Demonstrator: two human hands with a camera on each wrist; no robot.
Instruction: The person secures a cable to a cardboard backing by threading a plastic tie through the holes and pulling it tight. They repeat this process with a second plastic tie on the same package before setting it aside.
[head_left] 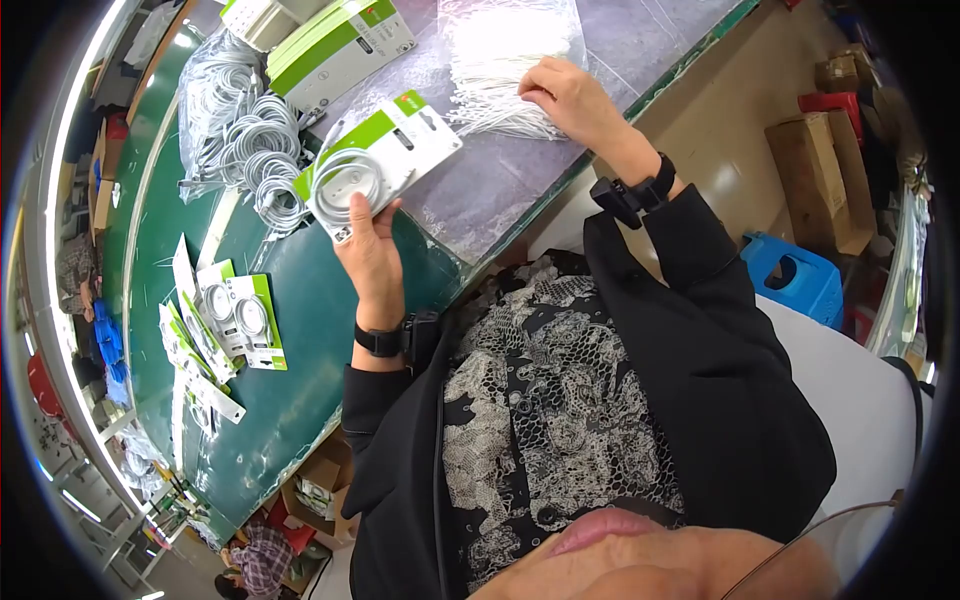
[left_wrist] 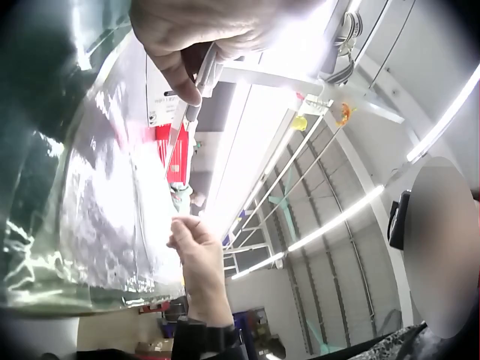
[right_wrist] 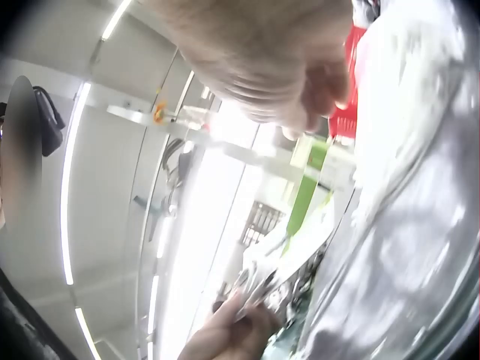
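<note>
My left hand [head_left: 373, 262] pinches a white and green card [head_left: 425, 140] with a coiled grey cable [head_left: 347, 181] lying on it; thumb and fingers grip the card's lower left end. The right hand [head_left: 577, 103] is raised at the right edge of a pile of thin white ties [head_left: 500, 112], its fingers bent toward the thumb. Whether a tie lies between those fingertips cannot be told. In the left wrist view the card is seen nearly edge-on under the left hand [left_wrist: 202, 30]. The right wrist view shows the right hand [right_wrist: 262, 60] large and blurred.
Coiled grey cables [head_left: 272, 170], some in a clear bag, lie at the table's upper left beside a green and white box [head_left: 345, 60]. Several carded cables [head_left: 250, 318] are heaped on the green table [head_left: 300, 290]. A blue stool [head_left: 795, 280] and cardboard boxes [head_left: 822, 180] stand right.
</note>
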